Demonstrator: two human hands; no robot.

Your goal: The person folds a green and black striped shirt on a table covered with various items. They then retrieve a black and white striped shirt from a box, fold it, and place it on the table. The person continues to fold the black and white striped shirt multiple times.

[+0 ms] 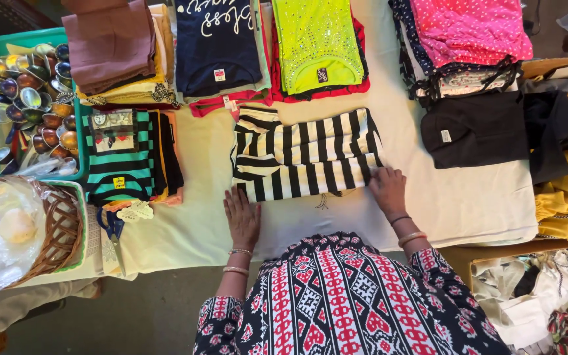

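Note:
A folded black-and-white striped garment (305, 154) lies in the middle of a table covered with a pale cloth (468, 197). My right hand (387, 190) rests on the garment's near right corner, fingers curled onto the fabric edge. Just off the garment's near left corner, my left hand (241, 217) lies flat on the cloth, fingers together and holding nothing. Both wrists wear bangles. My patterned red, black and white sleeves and lap fill the bottom of the view.
Stacks of folded clothes line the far edge: brown (110, 43), navy (217, 43), neon green (315, 43), pink (471, 29). A green striped stack (119, 158), a black garment (474, 128), a green tray of shiny cups (27, 98), a wicker basket (60, 230) and scissors (114, 230) surround them.

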